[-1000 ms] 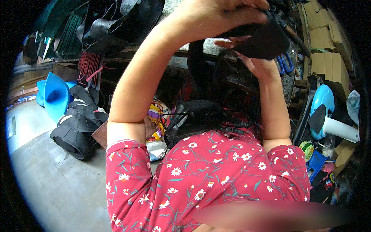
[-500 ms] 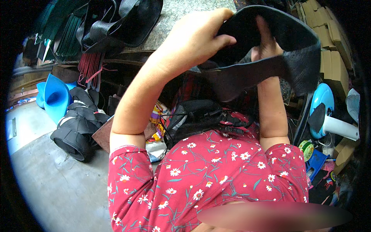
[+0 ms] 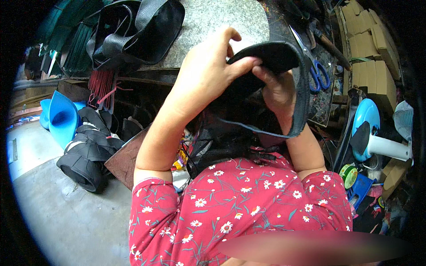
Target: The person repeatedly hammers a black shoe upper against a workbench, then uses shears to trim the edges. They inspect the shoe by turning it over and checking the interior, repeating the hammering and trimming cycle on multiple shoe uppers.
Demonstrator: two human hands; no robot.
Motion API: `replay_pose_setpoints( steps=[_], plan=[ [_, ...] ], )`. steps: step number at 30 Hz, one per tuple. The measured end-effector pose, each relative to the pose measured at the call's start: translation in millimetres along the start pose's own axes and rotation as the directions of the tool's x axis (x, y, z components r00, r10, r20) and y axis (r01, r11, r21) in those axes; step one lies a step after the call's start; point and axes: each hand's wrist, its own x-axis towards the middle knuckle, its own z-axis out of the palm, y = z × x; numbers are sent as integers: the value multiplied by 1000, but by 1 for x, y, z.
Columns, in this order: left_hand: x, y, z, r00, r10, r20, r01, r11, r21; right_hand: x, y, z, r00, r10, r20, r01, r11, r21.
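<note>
I hold a curved black leather piece (image 3: pixel 301 99) up over the worktable's near edge, bent round like a loop. My left hand (image 3: pixel 206 66) pinches its upper rim, thumb on the inner side. Inside the bend is my right hand (image 3: pixel 279 91), its thumb pressed at the rim close to the left thumb; its other fingers are partly hidden. A thin pale cut edge runs along the lower side of the piece. Beyond my left hand, more black leather pieces (image 3: pixel 137 33) lie looped in a pile on the table.
A grey stone slab (image 3: pixel 222 15) tops the table. Blue-handled scissors (image 3: pixel 318 75) and a hammer (image 3: pixel 330 46) lie right of it. Cardboard pieces (image 3: pixel 370 77) are stacked far right, above a blue-and-white fan (image 3: pixel 377 137). Black shoe-like pieces (image 3: pixel 86 162) and blue sheets (image 3: pixel 62 117) sit at left.
Both hands have come lower and closer together with the leather piece, which is now folded tighter. My right index finger, stretched out before, is now curled in. The scissors have come into sight.
</note>
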Motion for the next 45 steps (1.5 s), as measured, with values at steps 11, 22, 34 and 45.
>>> replay_pose_setpoints(
  steps=[11, 22, 34, 45],
  plan=[
    [-25, -48, -1, 960, -161, 228, 276, 671, -688, 8, 14, -37, 938, 329, 108, -319, 699, 640],
    [-31, -37, 13, 934, -197, 299, 357, 563, -745, 0, 8, -39, 902, 409, 136, -401, 681, 613],
    [-22, -12, 7, 951, -75, 300, 208, 875, -438, -1, 21, -37, 964, 255, 74, -262, 867, 423],
    [-18, -31, 17, 924, -142, 355, 383, 321, -866, -12, 9, -30, 907, 357, 223, -420, 804, 421]
  ],
)
